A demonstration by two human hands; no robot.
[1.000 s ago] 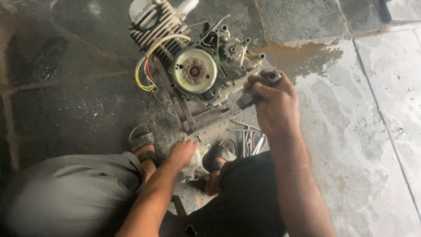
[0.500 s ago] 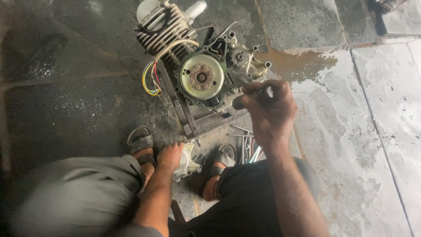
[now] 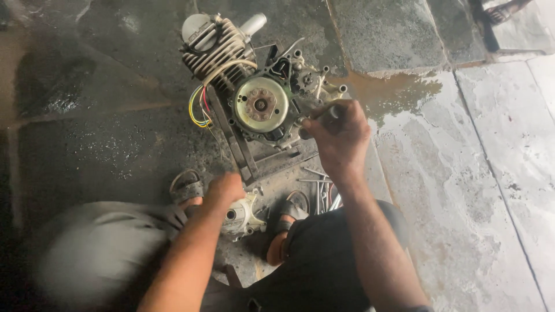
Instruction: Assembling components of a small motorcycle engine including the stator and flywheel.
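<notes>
Engine (image 3: 257, 86): lies on the floor ahead, cylinder pointing away to the left. My right hand (image 3: 338, 136), the nearer, is clenched round a dark-handled tool (image 3: 324, 117) at its right edge. Left hand (image 3: 225, 188) rests curled on a pale cover (image 3: 243, 215) between my feet.

Right hand (image 3: 338, 136) moved closer against engine (image 3: 260, 98)

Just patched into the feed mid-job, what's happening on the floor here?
A person squats over a small engine on wet stone slabs. Their right hand grips a tool handle at the engine's side, beside the round flywheel. Their left hand rests on a pale engine cover between their sandalled feet.
</notes>
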